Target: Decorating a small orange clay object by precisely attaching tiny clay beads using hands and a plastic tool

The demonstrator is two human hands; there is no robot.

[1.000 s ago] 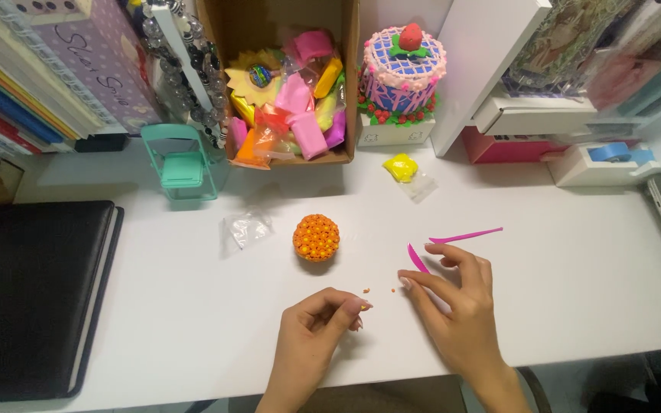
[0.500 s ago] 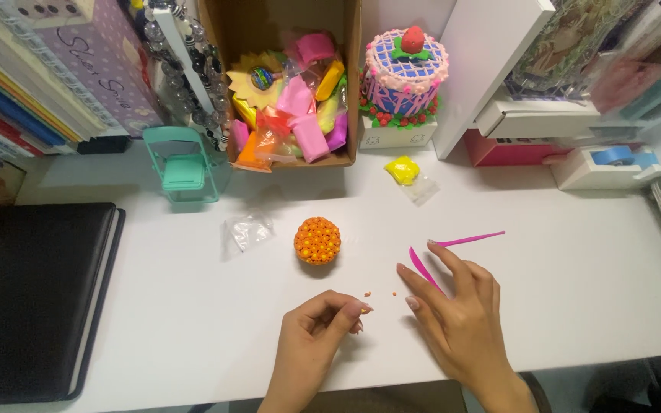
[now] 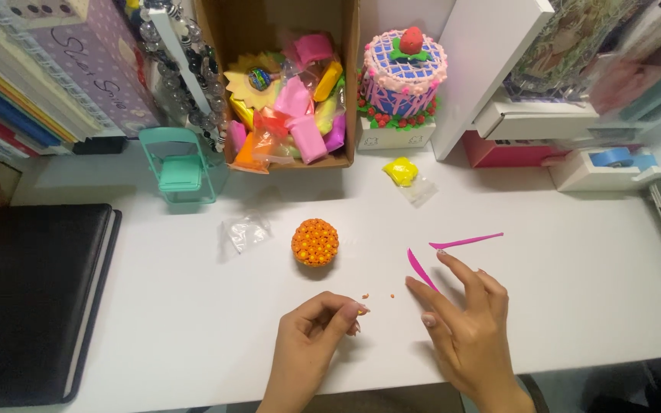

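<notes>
An orange clay ball [image 3: 315, 242] studded with small beads sits on the white desk [image 3: 575, 291]. My left hand [image 3: 311, 344] rests near the front edge, its fingertips pinched together on a tiny orange clay bit. Two orange crumbs [image 3: 377, 296] lie just right of it. My right hand [image 3: 464, 325] hovers with its fingers spread and holds nothing; its fingertips are close to a curved pink clay tool [image 3: 420, 269]. A second, longer pink tool [image 3: 466, 241] lies just beyond.
A cardboard box [image 3: 284, 84] of coloured clay packets stands at the back, with a small clay cake [image 3: 402, 76] beside it. A yellow clay lump in a bag [image 3: 403, 173], an empty clear bag [image 3: 245, 232], a mint mini chair [image 3: 180, 166] and a black notebook [image 3: 28, 298] are around.
My right hand has drawn back slightly towards me and spread its fingers. My left hand stays pinched in nearly the same spot. The orange ball and pink tools have not moved.
</notes>
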